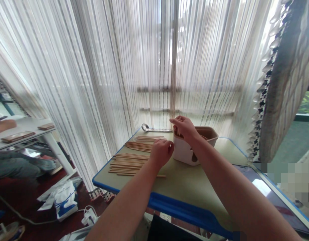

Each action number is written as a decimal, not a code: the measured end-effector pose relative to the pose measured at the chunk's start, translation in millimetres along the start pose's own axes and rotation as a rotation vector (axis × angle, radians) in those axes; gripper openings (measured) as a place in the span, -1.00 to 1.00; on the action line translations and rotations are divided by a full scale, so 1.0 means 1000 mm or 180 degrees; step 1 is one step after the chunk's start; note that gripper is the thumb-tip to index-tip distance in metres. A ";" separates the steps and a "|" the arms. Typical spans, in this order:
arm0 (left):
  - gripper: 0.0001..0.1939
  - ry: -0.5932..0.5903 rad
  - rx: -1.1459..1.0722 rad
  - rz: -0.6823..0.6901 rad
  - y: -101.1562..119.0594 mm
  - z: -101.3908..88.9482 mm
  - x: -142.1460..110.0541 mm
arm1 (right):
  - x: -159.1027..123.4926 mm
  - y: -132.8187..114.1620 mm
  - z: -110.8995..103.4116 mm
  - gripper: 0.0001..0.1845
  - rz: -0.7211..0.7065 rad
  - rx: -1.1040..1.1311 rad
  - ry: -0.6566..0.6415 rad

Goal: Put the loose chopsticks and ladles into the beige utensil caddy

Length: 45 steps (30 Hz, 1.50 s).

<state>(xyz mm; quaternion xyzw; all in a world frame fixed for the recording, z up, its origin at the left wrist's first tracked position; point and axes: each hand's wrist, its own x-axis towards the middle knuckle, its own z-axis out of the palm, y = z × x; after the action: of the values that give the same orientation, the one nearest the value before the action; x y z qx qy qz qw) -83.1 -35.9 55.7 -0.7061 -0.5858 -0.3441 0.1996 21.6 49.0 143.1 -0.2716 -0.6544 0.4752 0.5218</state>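
My right hand [186, 129] is closed around some chopsticks, whose pale ends show at the fingers, above the left side of a white and brown utensil holder [186, 152]. Curled fingers make up my left hand [161, 152], close to the holder's left wall; what it holds, if anything, is hidden. Rows of wooden chopsticks [129, 164] lie on the table to the left, partly behind my left forearm. Darker brown chopsticks [138, 146] and a paler bundle [146, 138] lie farther back. A metal slotted spoon [157, 130] rests behind them.
The small table [184, 187] has a raised blue edge. A tablet-like screen [265, 190] lies at its right side. Sheer curtains hang directly behind. At far left, another person's hand [5, 127] rests at a white table [44, 132]; bags and cables are on the floor.
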 end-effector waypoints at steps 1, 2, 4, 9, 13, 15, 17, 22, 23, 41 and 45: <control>-0.84 -0.0004 -0.0001 0.0000 0.000 0.000 0.000 | 0.000 0.001 0.000 -0.61 0.0028 -0.0012 -0.0035; -0.84 -0.0008 -0.0001 -0.0003 0.000 0.000 0.000 | 0.001 0.001 0.000 -0.61 0.0043 -0.0011 -0.0072; -0.83 -0.0027 -0.0006 -0.0010 0.000 -0.001 0.001 | 0.001 0.000 0.000 -0.61 0.0062 0.0028 -0.0119; -0.78 -0.0245 0.0065 -0.0122 0.002 0.000 0.002 | -0.002 -0.008 0.002 -0.65 0.0061 0.0118 -0.0145; -0.77 -0.0736 0.0451 -0.0917 -0.004 -0.001 0.004 | -0.005 -0.010 0.004 -0.65 -0.0013 0.0008 -0.0167; -0.78 -0.0953 0.0630 -0.1462 -0.010 -0.004 0.005 | -0.004 -0.008 0.004 -0.65 -0.0074 -0.0093 -0.0180; -0.75 -0.1029 0.0654 -0.1755 -0.016 -0.008 0.007 | -0.002 -0.005 0.004 -0.65 -0.0175 -0.0237 -0.0181; -0.73 -0.1535 0.0633 -0.1879 -0.022 -0.013 0.006 | 0.002 -0.003 0.004 -0.60 -0.0432 -0.0454 -0.0007; -0.73 -0.1701 0.0683 -0.1849 -0.022 -0.012 0.005 | 0.001 -0.005 0.003 -0.59 -0.0467 -0.0449 0.0100; -0.82 -0.1845 0.0674 -0.1662 -0.022 -0.006 -0.001 | -0.002 -0.020 -0.008 -0.74 -0.1219 -0.0609 0.1168; -0.80 -0.1847 0.0671 -0.1607 -0.023 0.000 -0.001 | -0.002 -0.024 -0.008 -0.75 -0.1108 -0.0471 0.1249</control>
<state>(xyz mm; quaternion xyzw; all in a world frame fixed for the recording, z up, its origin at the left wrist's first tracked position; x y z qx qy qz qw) -105.0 -31.2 52.8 -0.5834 -0.8051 -0.1065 0.0063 33.1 40.9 163.9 -0.2793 -0.6106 0.2675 0.6911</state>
